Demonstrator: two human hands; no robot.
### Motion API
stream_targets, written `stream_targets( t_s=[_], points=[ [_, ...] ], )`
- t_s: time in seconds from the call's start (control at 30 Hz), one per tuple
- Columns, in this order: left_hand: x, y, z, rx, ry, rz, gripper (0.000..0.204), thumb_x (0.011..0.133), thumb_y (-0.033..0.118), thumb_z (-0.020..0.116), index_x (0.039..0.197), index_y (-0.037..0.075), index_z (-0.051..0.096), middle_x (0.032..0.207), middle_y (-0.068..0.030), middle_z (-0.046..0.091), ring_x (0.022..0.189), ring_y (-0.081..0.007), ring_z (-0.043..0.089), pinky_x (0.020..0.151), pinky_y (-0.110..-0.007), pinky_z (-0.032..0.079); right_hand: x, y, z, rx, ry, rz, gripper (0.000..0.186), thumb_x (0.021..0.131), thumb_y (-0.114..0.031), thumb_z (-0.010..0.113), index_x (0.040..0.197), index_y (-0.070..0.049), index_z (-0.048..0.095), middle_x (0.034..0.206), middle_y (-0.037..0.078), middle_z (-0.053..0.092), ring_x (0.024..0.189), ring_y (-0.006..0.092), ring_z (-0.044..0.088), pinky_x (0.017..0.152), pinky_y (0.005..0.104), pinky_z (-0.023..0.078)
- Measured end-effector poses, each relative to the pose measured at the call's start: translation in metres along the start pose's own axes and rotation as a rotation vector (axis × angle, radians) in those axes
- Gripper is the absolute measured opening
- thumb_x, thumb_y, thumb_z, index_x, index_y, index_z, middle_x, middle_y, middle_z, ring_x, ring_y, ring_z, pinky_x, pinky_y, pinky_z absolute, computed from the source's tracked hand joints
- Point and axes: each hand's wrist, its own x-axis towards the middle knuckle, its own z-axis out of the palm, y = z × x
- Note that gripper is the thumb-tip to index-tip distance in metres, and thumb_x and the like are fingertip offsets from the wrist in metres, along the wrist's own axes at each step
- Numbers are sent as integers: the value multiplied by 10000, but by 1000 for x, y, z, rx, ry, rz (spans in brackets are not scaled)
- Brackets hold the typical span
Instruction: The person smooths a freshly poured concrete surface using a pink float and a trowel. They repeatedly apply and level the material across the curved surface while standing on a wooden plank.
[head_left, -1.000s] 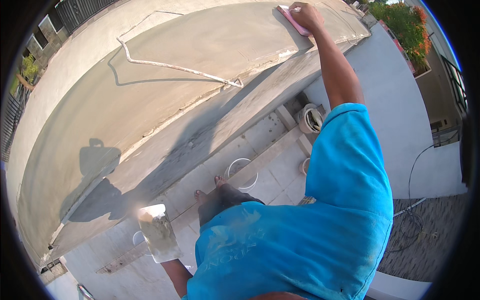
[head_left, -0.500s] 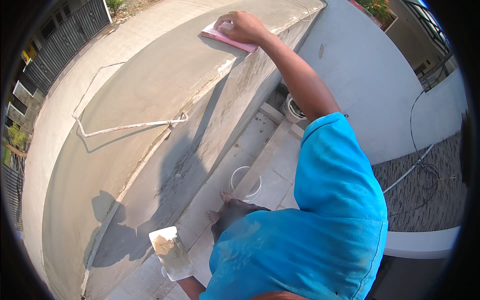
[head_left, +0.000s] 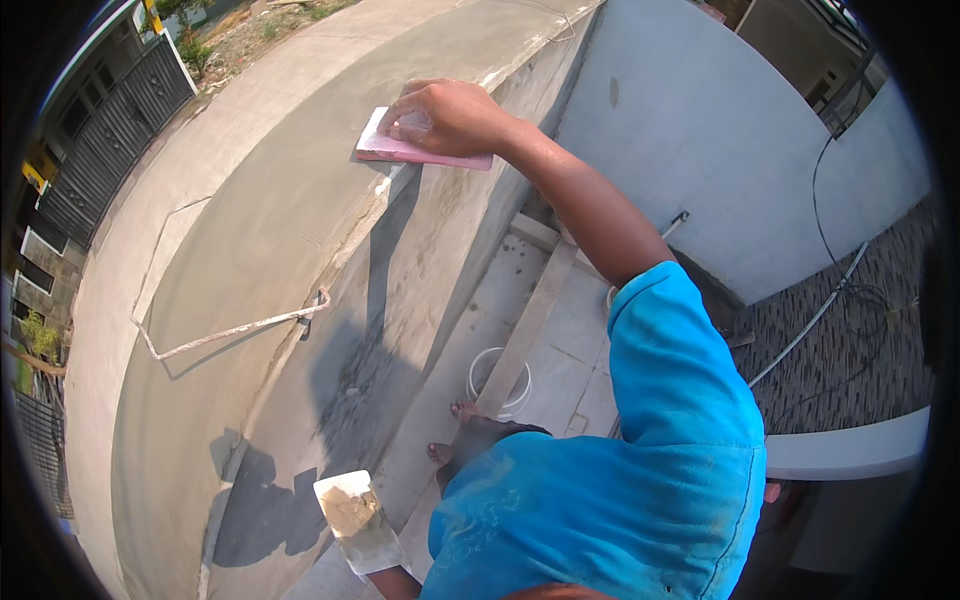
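Observation:
My right hand (head_left: 430,115) grips a pink plastering float (head_left: 440,158) with a pale, dusty upper side. The float is at the inner edge of a curved wall top coated in smooth grey render (head_left: 270,190), and its near end juts past that edge. At the bottom, a white plastering float (head_left: 375,545) carries a patch of beige mortar (head_left: 350,507). My left forearm (head_left: 395,583) reaches up behind it. The left hand's fingers are hidden under this float, which it supports beside the wall's inner face.
A bent, crusted rod (head_left: 235,331) sticks out over the wall top. Below are a white bucket (head_left: 528,382), a narrow plank (head_left: 525,330) and my bare feet (head_left: 462,411) on the tiles. A white wall (head_left: 690,130) rises at right, with a loose black cable (head_left: 815,195).
The view has shifted, so the wall and rod appear lower and farther left. The pink float has turned slightly in my right hand. My left hand still holds the white float.

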Motion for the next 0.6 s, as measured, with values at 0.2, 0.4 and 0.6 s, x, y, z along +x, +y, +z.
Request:
stream_targets(
  t_s=[0.2,0.4,0.6],
  points=[
    [-2,-2,14,-7,-35,-10,644,981,260,656,1539,56,409,1490,-137,533,1339,-287,558,1110,-441,493,-182,33,-28,511,193,316,222,974,-210,678,1160,-120,759,1033,36,695,920,146,658,793,301,520],
    [6,27,27,65,-169,-13,649,977,256,662,1540,54,408,1488,-138,536,1339,-287,560,1111,-441,492,-415,108,166,1523,672,1381,364,1007,-206,635,1339,-57,637,1170,73,705,991,157,676,832,315,551],
    [16,57,50,77,-290,-36,655,973,252,667,1540,53,408,1486,-139,538,1338,-287,562,1112,-441,492,-472,23,190,2127,918,1268,412,1056,-254,493,1415,-63,562,1248,133,676,1101,274,688,933,420,579]
  ],
)
